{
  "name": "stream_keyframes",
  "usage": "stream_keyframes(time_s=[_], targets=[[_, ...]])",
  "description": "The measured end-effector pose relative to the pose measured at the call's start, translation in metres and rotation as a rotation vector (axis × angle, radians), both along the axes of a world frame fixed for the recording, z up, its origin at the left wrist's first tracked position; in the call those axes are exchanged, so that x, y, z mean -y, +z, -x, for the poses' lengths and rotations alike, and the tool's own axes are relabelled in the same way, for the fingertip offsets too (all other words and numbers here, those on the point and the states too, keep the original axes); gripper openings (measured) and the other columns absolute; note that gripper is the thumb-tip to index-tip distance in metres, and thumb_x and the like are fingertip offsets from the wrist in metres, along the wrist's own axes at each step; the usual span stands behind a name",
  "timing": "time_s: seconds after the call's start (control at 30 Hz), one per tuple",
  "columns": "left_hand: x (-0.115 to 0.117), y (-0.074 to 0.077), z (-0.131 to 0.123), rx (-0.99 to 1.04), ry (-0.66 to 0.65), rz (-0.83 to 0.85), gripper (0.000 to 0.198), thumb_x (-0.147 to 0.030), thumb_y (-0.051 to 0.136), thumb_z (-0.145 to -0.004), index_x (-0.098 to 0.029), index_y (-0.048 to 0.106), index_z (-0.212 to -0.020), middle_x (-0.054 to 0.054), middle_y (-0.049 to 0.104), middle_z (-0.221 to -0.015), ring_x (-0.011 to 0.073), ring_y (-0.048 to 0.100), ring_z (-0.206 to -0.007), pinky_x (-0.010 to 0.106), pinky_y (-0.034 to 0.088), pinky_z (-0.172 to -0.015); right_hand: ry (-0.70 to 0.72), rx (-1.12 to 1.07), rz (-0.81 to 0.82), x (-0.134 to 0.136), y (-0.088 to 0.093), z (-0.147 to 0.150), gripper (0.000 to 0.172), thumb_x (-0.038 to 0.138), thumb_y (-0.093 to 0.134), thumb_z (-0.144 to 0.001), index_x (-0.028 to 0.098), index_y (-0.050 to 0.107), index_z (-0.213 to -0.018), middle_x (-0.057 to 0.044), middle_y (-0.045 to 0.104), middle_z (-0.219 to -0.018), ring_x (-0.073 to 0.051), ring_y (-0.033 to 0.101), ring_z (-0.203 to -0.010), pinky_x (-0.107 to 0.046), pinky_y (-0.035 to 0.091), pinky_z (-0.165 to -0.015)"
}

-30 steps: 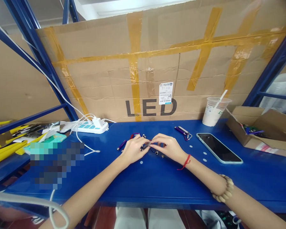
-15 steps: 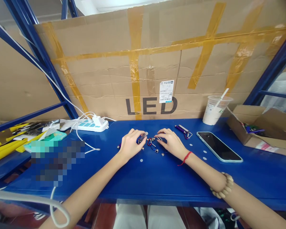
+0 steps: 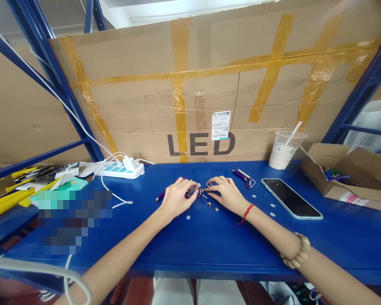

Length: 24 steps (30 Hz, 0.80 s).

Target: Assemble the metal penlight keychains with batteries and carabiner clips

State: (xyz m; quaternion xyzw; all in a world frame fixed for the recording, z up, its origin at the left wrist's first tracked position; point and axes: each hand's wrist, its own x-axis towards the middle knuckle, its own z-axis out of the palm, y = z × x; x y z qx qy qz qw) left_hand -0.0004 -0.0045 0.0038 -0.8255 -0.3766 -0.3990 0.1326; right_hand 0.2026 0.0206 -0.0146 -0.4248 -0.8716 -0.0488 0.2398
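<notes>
My left hand is closed in a pinch around a small silver cylinder, most of it hidden by the fingers. Opposite it, my right hand rests low over the table, thumb and forefinger drawn close together at the small metal parts; whatever they pinch is too small to name. A blue carabiner clip with a metal end lies between the hands. Close by is a small round metal piece. A purple tube pokes out behind my left hand.
Slim purple and silver tubes with a clip lie beyond my right hand. Rightward are a phone, a drink cup and an open carton. A white power strip with cables sits back left. Clear discs dot the blue table.
My right hand has moved slightly left, its fingertips coming nearer to my left hand. The left fingers have shifted right over the small parts. The view has tilted up a little.
</notes>
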Motion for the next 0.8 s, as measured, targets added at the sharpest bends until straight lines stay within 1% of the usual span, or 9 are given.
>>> stream_keyframes(time_s=[0.1, 0.2, 0.3, 0.4, 0.5, 0.6, 0.7, 0.8], targets=[[0.000, 0.000, 0.000, -0.010, -0.015, 0.008, 0.014, -0.026, 0.050, -0.083, -0.019, 0.062, -0.084, 0.002, 0.068, -0.083, 0.0122, 0.058, -0.074, 0.023, 0.051, -0.067, -0.003, -0.019, -0.022, -0.003, -0.001, -0.002, 0.015, 0.027, 0.056, -0.084, 0.027, 0.071, -0.082, -0.005, 0.063, -0.100, -0.021, 0.052, -0.094, -0.038, 0.035, -0.078], [0.000, 0.000, 0.000, -0.018, -0.014, 0.020, 0.014, -0.026, 0.050, -0.082, -0.020, 0.062, -0.084, 0.001, 0.068, -0.083, 0.0119, 0.058, -0.073, 0.023, 0.051, -0.067, -0.017, -0.021, -0.046, -0.003, -0.001, -0.002, 0.019, 0.027, 0.053, -0.085, 0.024, 0.070, -0.078, -0.005, 0.063, -0.096, -0.020, 0.052, -0.090, -0.037, 0.035, -0.077], [-0.001, -0.001, 0.000, -0.027, 0.000, 0.040, 0.014, -0.026, 0.050, -0.082, -0.020, 0.062, -0.086, 0.001, 0.068, -0.080, 0.0118, 0.057, -0.071, 0.022, 0.050, -0.064, -0.023, -0.058, -0.043, -0.001, 0.002, 0.001, 0.021, 0.029, 0.051, -0.086, 0.022, 0.069, -0.077, -0.005, 0.063, -0.095, -0.019, 0.053, -0.088, -0.036, 0.036, -0.075], [-0.001, -0.001, 0.000, -0.040, 0.008, 0.088, 0.015, -0.027, 0.050, -0.082, -0.020, 0.061, -0.088, 0.000, 0.066, -0.074, 0.0116, 0.057, -0.069, 0.020, 0.049, -0.061, -0.013, -0.171, -0.037, 0.003, 0.009, 0.005, 0.021, 0.030, 0.050, -0.087, 0.022, 0.068, -0.080, -0.004, 0.064, -0.093, -0.017, 0.055, -0.084, -0.034, 0.038, -0.073], [0.001, -0.001, -0.001, -0.067, 0.010, 0.130, 0.015, -0.028, 0.050, -0.082, -0.021, 0.061, -0.089, -0.001, 0.064, -0.070, 0.0117, 0.058, -0.069, 0.019, 0.048, -0.058, 0.030, -0.297, -0.111, 0.008, 0.015, 0.008, 0.022, 0.030, 0.047, -0.089, 0.022, 0.067, -0.084, -0.004, 0.064, -0.092, -0.017, 0.057, -0.085, -0.033, 0.040, -0.074], [0.003, 0.000, -0.001, -0.086, 0.013, 0.133, 0.016, -0.028, 0.049, -0.082, -0.021, 0.061, -0.090, -0.001, 0.063, -0.068, 0.0111, 0.058, -0.067, 0.019, 0.047, -0.057, 0.100, -0.374, -0.195, 0.013, 0.017, 0.010, 0.022, 0.030, 0.047, -0.089, 0.022, 0.068, -0.087, -0.005, 0.064, -0.092, -0.016, 0.058, -0.087, -0.032, 0.041, -0.075], [0.003, -0.001, -0.001, -0.103, 0.012, 0.118, 0.017, -0.029, 0.048, -0.083, -0.021, 0.061, -0.091, 0.000, 0.063, -0.070, 0.0106, 0.058, -0.065, 0.018, 0.047, -0.056, 0.177, -0.373, -0.206, 0.016, 0.016, 0.012, 0.022, 0.031, 0.047, -0.089, 0.022, 0.068, -0.088, -0.005, 0.063, -0.091, -0.016, 0.058, -0.084, -0.031, 0.041, -0.074], [0.002, -0.001, -0.001, -0.117, -0.004, 0.121, 0.020, -0.031, 0.046, -0.085, -0.022, 0.061, -0.094, 0.000, 0.065, -0.072, 0.0116, 0.059, -0.068, 0.019, 0.048, -0.057, 0.193, -0.395, -0.201, 0.016, 0.014, 0.013, 0.022, 0.031, 0.048, -0.088, 0.022, 0.068, -0.088, -0.005, 0.063, -0.090, -0.015, 0.058, -0.081, -0.030, 0.042, -0.072]])
